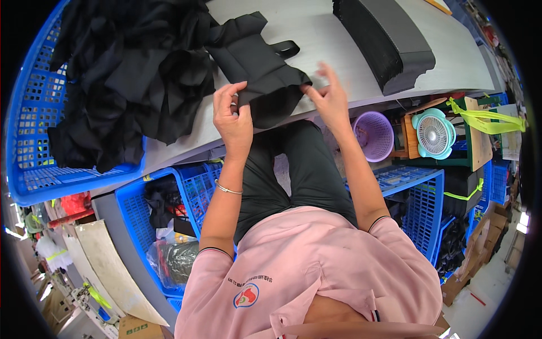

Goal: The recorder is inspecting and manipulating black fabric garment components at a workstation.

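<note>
From the head view, the only one I have, I judge the work to be partway along. The black fabric piece I am working on lies on the desk, between a loose black fabric heap on the left and a long, squared-off dark stack at the far right. The piece is largely spread out, with a strap loop standing off its right side, but its near part is creased and reaches the desk's near edge. Flattening out that part looks to me like what is left on this piece. The heap, spilling over the blue basket, suggests plenty more to handle; I cannot tell whether the stack holds finished pieces.

My left hand is at the piece's near left edge, forearm rising almost straight from the near side, with a bracelet around it. Its fingers are curled, thumb apart from the index finger; I cannot tell whether that grip pinches any cloth. My right hand is at the near right corner, its forearm slanting inward toward the left. That grip looks open, the blurred fingers raised and spread, the thumb seemingly against the cloth.
</note>
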The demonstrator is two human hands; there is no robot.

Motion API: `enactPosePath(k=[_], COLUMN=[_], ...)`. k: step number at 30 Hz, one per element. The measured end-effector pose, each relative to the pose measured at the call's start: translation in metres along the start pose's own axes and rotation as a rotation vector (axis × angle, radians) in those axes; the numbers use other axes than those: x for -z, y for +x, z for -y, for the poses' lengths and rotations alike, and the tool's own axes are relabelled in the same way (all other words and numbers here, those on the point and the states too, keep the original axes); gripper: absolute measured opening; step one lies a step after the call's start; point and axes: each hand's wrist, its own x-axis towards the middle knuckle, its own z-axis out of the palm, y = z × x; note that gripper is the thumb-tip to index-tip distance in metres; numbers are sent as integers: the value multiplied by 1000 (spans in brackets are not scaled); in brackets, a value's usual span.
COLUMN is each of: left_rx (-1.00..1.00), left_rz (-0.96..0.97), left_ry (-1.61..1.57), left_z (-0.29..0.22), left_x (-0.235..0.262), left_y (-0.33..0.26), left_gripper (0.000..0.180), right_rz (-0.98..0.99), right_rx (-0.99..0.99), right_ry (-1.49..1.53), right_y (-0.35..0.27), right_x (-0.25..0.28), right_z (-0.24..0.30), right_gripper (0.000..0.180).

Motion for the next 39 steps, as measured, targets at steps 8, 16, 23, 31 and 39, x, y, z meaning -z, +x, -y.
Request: enactPosePath(k=[8,16,23,31,39], left_rx=[-96,12,-138,69,1027], left_rz=[205,319,239,272,657], left_ry=[256,491,294,-184,-1027], left_z=[8,7,-14,-36,-15], left_x=[0,-22,-14,-11,-59], left_y=[25,49,25,-49,-134], left_gripper=[23,21,63,42,74], right_rz=[-116,-332,-239,-383,181], right_rx=[266,635,335,594,302], right_ry=[-133,-665,-1024,-946,-697], right_y=[-20,28,127,76,-119], right_x=[8,78,155,141,88], right_z=[-3,12,11,41,31], right_gripper=[22,38,39,19,17])
